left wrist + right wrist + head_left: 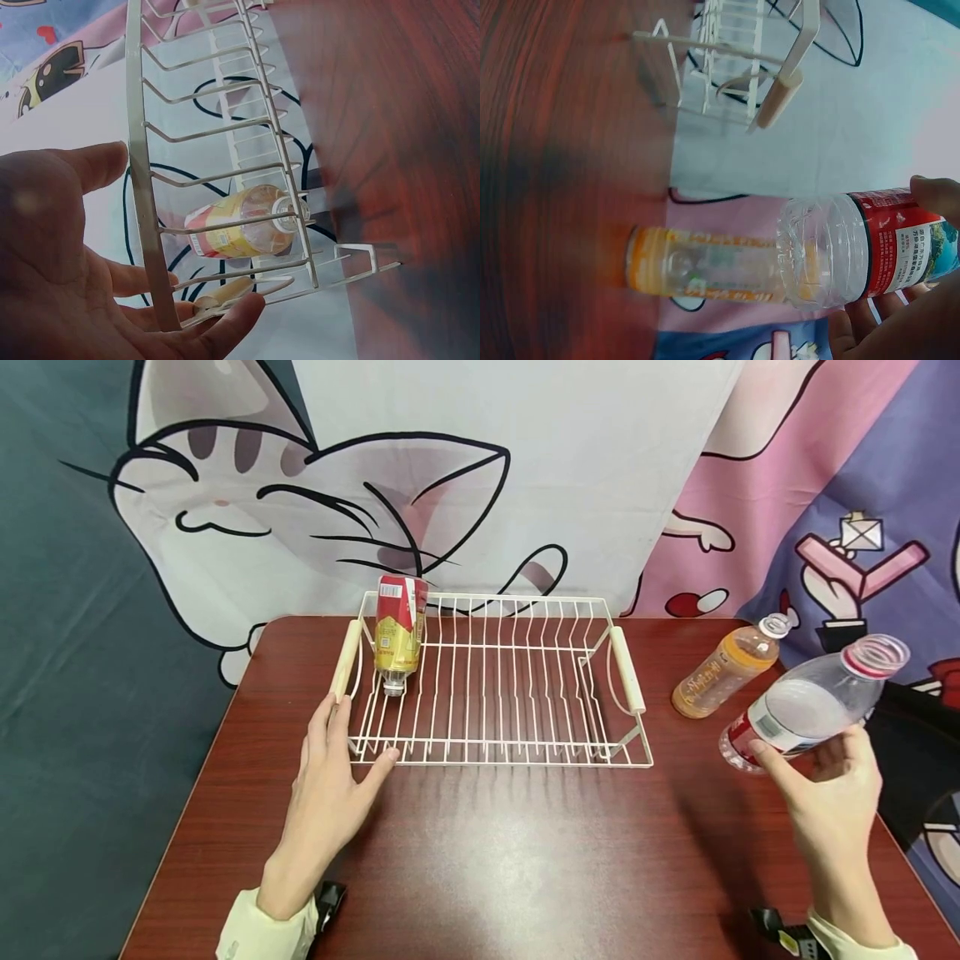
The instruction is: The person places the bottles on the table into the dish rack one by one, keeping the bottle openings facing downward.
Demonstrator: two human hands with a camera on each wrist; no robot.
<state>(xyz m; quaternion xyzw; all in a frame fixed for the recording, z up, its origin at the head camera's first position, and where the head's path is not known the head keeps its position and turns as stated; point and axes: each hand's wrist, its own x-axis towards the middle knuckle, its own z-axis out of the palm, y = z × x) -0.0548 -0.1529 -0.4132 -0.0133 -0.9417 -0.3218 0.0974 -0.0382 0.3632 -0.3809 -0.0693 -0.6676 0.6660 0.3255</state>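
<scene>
White wire rack (498, 765), left hand (327, 793) spread at its corner, right hand (834, 793) gripping red-labelled bottle (806, 706)

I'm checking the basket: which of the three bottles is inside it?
The red and yellow bottle at left; the orange one stands on the table, and the right hand holds the clear bottle.

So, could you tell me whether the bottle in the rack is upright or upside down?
Upside down: the left wrist view shows the bottle with its neck pointing toward the table.
</scene>
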